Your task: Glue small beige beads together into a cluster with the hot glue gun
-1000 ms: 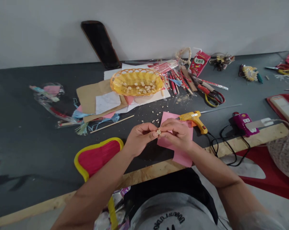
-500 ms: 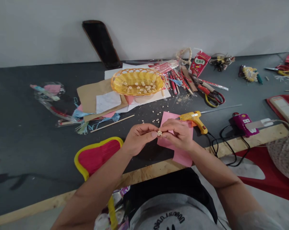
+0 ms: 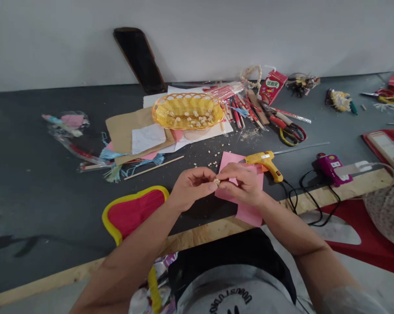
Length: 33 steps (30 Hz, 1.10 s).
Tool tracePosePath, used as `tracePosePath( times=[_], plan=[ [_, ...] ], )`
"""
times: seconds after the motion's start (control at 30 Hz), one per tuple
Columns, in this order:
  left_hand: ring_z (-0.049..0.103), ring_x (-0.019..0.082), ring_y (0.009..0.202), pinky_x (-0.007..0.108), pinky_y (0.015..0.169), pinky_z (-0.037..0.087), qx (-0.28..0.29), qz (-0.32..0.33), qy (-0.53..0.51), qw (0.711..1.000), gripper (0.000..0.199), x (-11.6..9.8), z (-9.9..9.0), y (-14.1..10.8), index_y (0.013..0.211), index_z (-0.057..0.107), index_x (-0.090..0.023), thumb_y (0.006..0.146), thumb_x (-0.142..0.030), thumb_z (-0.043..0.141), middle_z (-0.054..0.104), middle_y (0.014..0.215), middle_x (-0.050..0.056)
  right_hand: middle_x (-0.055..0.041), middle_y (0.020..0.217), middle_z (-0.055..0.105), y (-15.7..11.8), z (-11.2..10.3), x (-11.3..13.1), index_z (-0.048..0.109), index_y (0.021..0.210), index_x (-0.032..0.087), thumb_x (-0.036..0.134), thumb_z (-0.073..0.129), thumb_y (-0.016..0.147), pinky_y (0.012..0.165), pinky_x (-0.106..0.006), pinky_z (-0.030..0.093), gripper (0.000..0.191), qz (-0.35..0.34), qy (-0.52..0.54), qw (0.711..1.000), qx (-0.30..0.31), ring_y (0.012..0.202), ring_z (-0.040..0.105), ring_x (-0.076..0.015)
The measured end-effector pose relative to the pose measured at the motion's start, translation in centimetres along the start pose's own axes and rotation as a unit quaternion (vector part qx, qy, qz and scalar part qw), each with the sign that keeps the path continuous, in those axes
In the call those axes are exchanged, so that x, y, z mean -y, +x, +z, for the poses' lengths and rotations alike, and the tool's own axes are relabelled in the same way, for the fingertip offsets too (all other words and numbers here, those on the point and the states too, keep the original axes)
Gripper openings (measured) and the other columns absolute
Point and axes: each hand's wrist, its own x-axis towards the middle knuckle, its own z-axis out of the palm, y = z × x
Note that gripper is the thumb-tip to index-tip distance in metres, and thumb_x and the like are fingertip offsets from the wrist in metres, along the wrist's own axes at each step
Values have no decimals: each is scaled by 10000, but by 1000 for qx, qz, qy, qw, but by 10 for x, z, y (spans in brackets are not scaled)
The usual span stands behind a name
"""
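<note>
A small cream-coloured cluster (image 3: pixel 217 182) is pinched between the fingertips of both hands, above the dark table. My left hand (image 3: pixel 193 188) grips its left side with thumb and fingers. From the right, my right hand (image 3: pixel 242 182) pinches the same cluster, over a pink paper (image 3: pixel 249 213). Several loose cream bits (image 3: pixel 213 164) lie just beyond the hands. Farther back, a yellow woven basket (image 3: pixel 188 101) holds several similar clusters. A yellow glue gun (image 3: pixel 265 162) lies right of my right hand, its nozzle end over the pink paper.
A pink and yellow padded piece (image 3: pixel 134 213) lies left of my left arm. Behind are a leaning phone (image 3: pixel 140 59), brown paper (image 3: pixel 125 131), pliers and scissors (image 3: pixel 287 126), and a red carton (image 3: pixel 271 87). A purple adapter (image 3: pixel 334 170) with black cables sits at the right.
The cluster has turned slightly between my fingertips. Both hands stay in nearly the same place, and the objects on the table lie as before.
</note>
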Motion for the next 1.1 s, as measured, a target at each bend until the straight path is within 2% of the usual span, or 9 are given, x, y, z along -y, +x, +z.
tracePosePath(
  times=[0.23,0.5,0.77,1.1],
  plan=[
    [542,113,613,238,596,416,4,8,-29,1000,369,3,-3,0,770,769,-134,642,-469,855,685,690,43,-32,798,742,2,-1,2,677,1012,192,191,671,919,692,-271,567,94,2,0,1000,13,740,693,-133],
    [505,92,590,225,571,379,-1,7,-1,1000,334,6,-4,-1,765,770,-148,669,-458,848,678,677,27,-23,774,731,2,-1,3,679,1026,183,188,670,917,698,-254,564,109,-8,-1,1000,9,734,684,-122],
    [542,91,604,216,590,410,16,9,-10,1000,343,6,-6,-1,784,763,-147,639,-435,879,668,688,20,-35,776,734,1,-1,1,680,1015,178,196,668,920,687,-261,558,97,-7,-2,1000,7,719,678,-125],
    [556,100,620,225,608,436,5,17,-4,1000,330,5,-4,0,743,738,-138,649,-421,878,667,690,23,-40,790,725,2,-3,2,675,1029,178,221,680,914,664,-261,556,122,-6,-2,1000,13,714,671,-130]
  ],
)
